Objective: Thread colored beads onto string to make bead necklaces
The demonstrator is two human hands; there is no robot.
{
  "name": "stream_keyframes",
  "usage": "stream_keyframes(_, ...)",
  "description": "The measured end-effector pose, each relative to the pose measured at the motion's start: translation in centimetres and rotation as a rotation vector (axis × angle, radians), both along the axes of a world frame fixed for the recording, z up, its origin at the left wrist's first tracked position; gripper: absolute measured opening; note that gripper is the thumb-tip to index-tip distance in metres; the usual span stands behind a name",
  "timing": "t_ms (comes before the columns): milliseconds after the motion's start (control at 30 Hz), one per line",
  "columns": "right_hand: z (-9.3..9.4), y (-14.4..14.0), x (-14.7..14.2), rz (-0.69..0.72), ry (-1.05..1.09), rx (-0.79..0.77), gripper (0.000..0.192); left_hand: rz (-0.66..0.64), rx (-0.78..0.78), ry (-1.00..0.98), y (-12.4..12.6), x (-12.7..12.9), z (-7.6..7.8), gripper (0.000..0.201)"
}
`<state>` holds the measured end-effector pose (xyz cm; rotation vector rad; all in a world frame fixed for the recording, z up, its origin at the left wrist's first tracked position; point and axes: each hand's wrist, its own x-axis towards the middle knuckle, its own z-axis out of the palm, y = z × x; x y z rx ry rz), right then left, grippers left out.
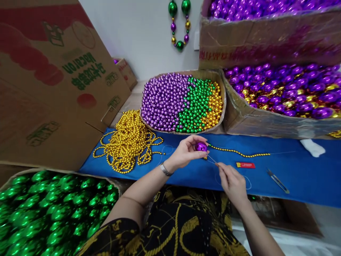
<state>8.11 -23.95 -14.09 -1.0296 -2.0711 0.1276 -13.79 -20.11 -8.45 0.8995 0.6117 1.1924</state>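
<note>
My left hand (185,152) pinches a large shiny purple bead (201,147) above the blue cloth (298,174). My right hand (232,182) holds a thin needle or thread end (212,160) that points up toward the bead. A strand of small gold beads (239,153) runs from the purple bead to the right across the cloth. A pile of finished gold bead strands (129,142) lies to the left of my left hand.
A shallow cardboard tray (223,103) holds small purple, green and gold beads. Boxes of large purple and gold beads (290,89) stand at right, a box of large green beads (53,213) at lower left. Thread snips (278,180), a red packet (245,165) and a white cloth (313,147) lie on the cloth.
</note>
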Motion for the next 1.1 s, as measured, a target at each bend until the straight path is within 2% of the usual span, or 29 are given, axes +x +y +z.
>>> stream_keyframes(67,-0.11,0.09,0.00,-0.002,-0.013,0.009,0.023,0.011,0.007,0.018,-0.04,-0.01,-0.18,0.042)
stream_keyframes(300,0.22,0.14,-0.40,0.049,0.062,-0.106,0.023,0.000,-0.040,-0.001,0.07,-0.31,-0.21,0.041)
stream_keyframes(567,-0.21,0.35,-0.35,0.015,0.018,-0.056,0.022,0.029,0.048,0.059,-0.05,-0.20,-0.54,0.043)
stream_keyframes(933,0.01,0.35,-0.27,0.044,0.119,-0.261,0.019,-0.015,-0.050,0.003,-0.15,-0.15,-0.16,0.048)
stream_keyframes(1100,0.08,0.28,-0.39,0.034,0.122,-0.290,0.020,-0.021,-0.065,-0.009,-0.16,-0.20,-0.41,0.044)
